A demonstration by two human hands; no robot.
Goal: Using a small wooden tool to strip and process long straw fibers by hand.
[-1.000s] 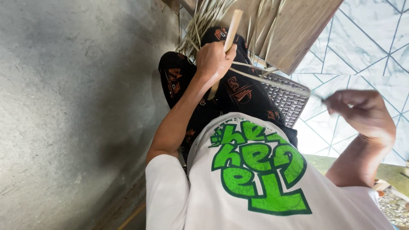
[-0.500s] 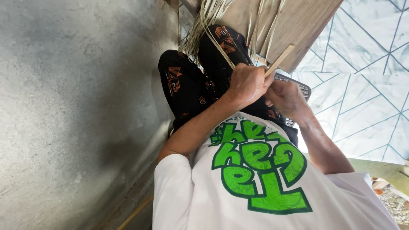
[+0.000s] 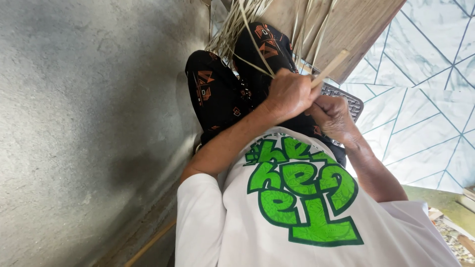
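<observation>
1. Shirt (image 3: 307, 207), white with a green print, fills the near view.
2. Beyond it, the left hand (image 3: 289, 94) is closed around a pale wooden stick (image 3: 330, 68) and thin strips (image 3: 255, 37).
3. The right hand (image 3: 332, 117) touches it on the right, its grip hidden.
4. Judged step: working strips at the lap; next needs steady tension.
5. Far: a strip bundle (image 3: 237, 20) and a board (image 3: 341, 29).

A grey concrete wall (image 3: 74, 123) fills the left; pale marble-patterned floor tiles (image 3: 425, 109) lie right, beside a brown wooden board (image 3: 356, 29).
</observation>
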